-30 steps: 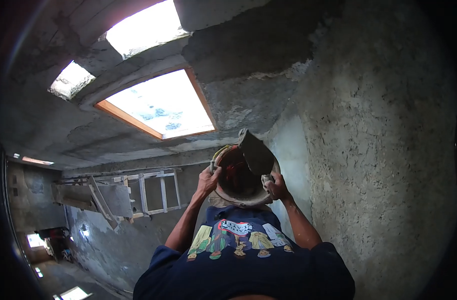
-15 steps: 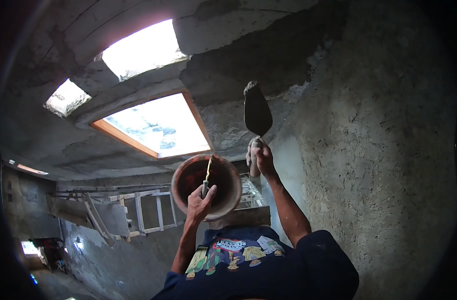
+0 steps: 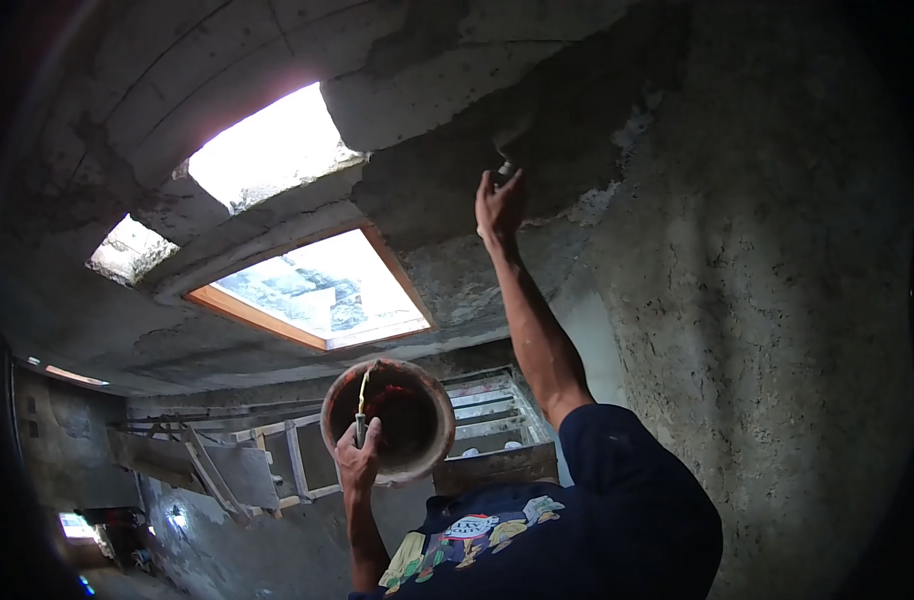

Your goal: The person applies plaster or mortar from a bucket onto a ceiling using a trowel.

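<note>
My right hand (image 3: 499, 205) is raised on an outstretched arm and grips the handle of a trowel (image 3: 505, 165). The trowel's blade is pressed into a dark patch of wet plaster (image 3: 537, 110) where the rough wall meets the overhead surface, and the blade barely shows. My left hand (image 3: 357, 455) is lower, closed on the handle of a round reddish bucket (image 3: 417, 440). The bucket's open mouth faces me and its inside looks dark.
A rough plastered wall (image 3: 767, 330) fills the right side. A wood-framed opening (image 3: 322, 295) and two other bright openings (image 3: 267, 150) lie at upper left. Wooden scaffolding with a ladder-like frame (image 3: 277, 460) stands behind the bucket.
My right hand left the bucket and lifted the trowel up to the wet plaster. My left hand shifted from the bucket's rim to its handle and lowered the bucket to the left.
</note>
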`<control>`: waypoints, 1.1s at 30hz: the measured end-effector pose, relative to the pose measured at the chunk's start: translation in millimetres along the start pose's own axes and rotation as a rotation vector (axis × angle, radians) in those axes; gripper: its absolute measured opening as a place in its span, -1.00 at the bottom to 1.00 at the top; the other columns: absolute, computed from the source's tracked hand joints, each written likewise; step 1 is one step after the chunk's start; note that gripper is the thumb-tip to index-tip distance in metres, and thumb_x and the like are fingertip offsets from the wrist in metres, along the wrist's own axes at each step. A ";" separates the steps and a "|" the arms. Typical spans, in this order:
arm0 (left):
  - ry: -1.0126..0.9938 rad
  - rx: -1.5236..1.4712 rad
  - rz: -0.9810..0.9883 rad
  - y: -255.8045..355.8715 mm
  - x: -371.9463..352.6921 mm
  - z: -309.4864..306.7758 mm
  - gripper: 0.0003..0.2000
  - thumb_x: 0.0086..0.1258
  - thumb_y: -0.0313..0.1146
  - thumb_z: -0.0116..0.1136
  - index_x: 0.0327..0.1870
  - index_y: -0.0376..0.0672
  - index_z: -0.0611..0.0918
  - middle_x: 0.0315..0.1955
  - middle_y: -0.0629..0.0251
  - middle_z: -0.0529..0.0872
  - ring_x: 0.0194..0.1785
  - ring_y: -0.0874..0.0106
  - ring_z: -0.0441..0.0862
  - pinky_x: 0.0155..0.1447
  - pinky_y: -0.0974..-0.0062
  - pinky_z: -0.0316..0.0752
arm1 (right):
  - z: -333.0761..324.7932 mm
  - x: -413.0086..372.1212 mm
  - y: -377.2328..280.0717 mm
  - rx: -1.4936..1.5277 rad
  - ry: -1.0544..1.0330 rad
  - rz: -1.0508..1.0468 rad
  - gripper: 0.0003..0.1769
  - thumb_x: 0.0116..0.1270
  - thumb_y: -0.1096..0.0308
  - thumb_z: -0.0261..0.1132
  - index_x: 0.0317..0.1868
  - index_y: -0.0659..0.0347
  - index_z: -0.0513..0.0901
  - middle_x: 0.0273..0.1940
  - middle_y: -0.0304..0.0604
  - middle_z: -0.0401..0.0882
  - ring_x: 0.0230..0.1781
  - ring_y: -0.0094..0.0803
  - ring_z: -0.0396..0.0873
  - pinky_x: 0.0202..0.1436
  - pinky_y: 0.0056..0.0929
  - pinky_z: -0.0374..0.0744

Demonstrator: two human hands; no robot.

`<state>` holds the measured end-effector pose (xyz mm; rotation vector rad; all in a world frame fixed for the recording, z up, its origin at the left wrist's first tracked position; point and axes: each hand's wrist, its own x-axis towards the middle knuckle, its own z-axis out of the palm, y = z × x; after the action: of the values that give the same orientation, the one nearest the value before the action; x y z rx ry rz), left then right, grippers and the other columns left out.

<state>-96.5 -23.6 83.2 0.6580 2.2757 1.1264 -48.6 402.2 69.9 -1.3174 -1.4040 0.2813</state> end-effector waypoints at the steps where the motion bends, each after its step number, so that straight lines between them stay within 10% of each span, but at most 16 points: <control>1: -0.016 -0.015 -0.026 -1.6 -1.2 1.1 -0.61 0.35 -0.06 0.16 -0.44 -0.27 0.54 -0.66 0.41 0.45 -0.53 0.59 0.33 -0.40 0.51 0.26 | 9.1 0.2 -7.3 -0.007 -0.087 0.058 -0.49 0.29 0.15 0.14 0.03 0.48 0.40 -0.11 0.26 0.52 -0.06 0.11 0.53 -0.04 -0.12 0.52; 4: -0.049 -0.001 -0.065 -10.0 -3.7 4.0 -0.63 0.36 -0.06 0.14 -0.31 -0.29 0.60 -0.62 0.46 0.47 -0.52 0.59 0.34 -0.41 0.55 0.26 | 76.3 -17.7 -7.5 -0.224 0.105 -0.124 -0.40 0.31 0.15 0.13 0.17 0.53 0.35 0.06 0.42 0.42 0.07 0.15 0.48 0.15 -0.18 0.50; 6: -0.048 -0.020 -0.044 -15.5 -7.8 8.1 -0.65 0.37 -0.09 0.13 -0.36 -0.28 0.59 -0.64 0.50 0.43 -0.54 0.62 0.30 -0.44 0.56 0.22 | 91.8 -22.1 -18.6 -0.483 -0.049 -0.217 -0.38 0.27 0.17 0.15 0.18 0.53 0.38 0.10 0.47 0.39 0.14 0.21 0.42 0.25 -0.07 0.42; 7: -0.071 -0.044 -0.061 -17.0 -10.1 9.1 -0.65 0.37 -0.11 0.13 -0.45 -0.24 0.54 -0.65 0.52 0.39 -0.54 0.64 0.26 -0.46 0.57 0.16 | 90.0 -19.1 -17.8 -1.075 -0.254 -0.639 -0.37 0.20 0.12 0.18 0.14 0.49 0.46 0.10 0.44 0.41 0.15 0.24 0.40 0.24 0.07 0.37; 12: -0.131 -0.027 -0.090 -22.1 -17.1 13.6 -0.62 0.38 -0.09 0.12 -0.55 -0.18 0.45 -0.67 0.54 0.32 -0.56 0.65 0.19 -0.49 0.55 0.10 | 93.5 -8.1 -49.6 -1.276 -0.408 -0.718 -0.33 0.10 0.02 0.23 0.08 0.41 0.56 0.11 0.41 0.41 0.14 0.26 0.39 0.20 0.15 0.37; 20: -0.169 -0.044 -0.152 -25.4 -13.7 24.1 -0.60 0.37 -0.07 0.14 -0.54 -0.22 0.45 -0.66 0.52 0.31 -0.54 0.64 0.20 -0.46 0.55 0.14 | 102.9 -17.9 -48.6 -0.768 -0.364 -0.351 -0.45 0.28 0.45 0.06 0.21 0.67 0.24 0.13 0.42 0.35 0.12 0.08 0.46 0.26 -0.28 0.39; 24: -0.143 -0.082 -0.171 -25.1 -10.8 21.3 -0.62 0.37 -0.07 0.15 -0.48 -0.23 0.51 -0.65 0.53 0.33 -0.54 0.65 0.21 -0.45 0.56 0.14 | 121.4 -40.8 -24.0 -0.809 -0.589 -0.366 -0.14 0.07 0.10 0.35 0.18 0.68 0.30 0.16 0.43 0.32 0.13 -0.04 0.44 0.16 -0.31 0.43; 28: -0.103 -0.132 -0.160 -19.6 -10.9 18.6 -0.64 0.37 -0.08 0.16 -0.49 -0.21 0.51 -0.65 0.54 0.34 -0.55 0.66 0.20 -0.46 0.57 0.12 | 101.1 -76.9 -10.8 -0.815 -0.494 -0.495 -0.18 0.11 0.18 0.31 0.21 0.67 0.25 0.12 0.42 0.35 0.10 0.03 0.46 0.18 -0.29 0.43; 30: -0.095 -0.120 -0.161 -20.9 -9.7 18.5 -0.64 0.37 -0.09 0.16 -0.49 -0.20 0.51 -0.66 0.54 0.34 -0.56 0.66 0.19 -0.47 0.56 0.12 | 64.1 -83.9 -12.7 -0.087 -0.262 -0.188 -0.34 0.26 0.35 0.12 0.26 0.61 0.16 0.13 0.45 0.31 0.15 0.14 0.41 0.22 -0.14 0.42; 33: -0.077 -0.111 -0.159 -22.2 -5.4 17.9 -0.64 0.37 -0.09 0.16 -0.50 -0.20 0.51 -0.67 0.55 0.33 -0.57 0.66 0.19 -0.47 0.56 0.11 | 16.4 -76.5 11.7 0.060 -0.303 -0.161 -0.34 0.14 0.33 0.18 0.22 0.53 0.27 0.08 0.40 0.36 0.07 0.20 0.44 0.12 -0.08 0.48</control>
<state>-85.4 -28.6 56.8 0.4602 2.1418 1.1211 -75.4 352.9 14.2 -1.1374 -1.7324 0.4243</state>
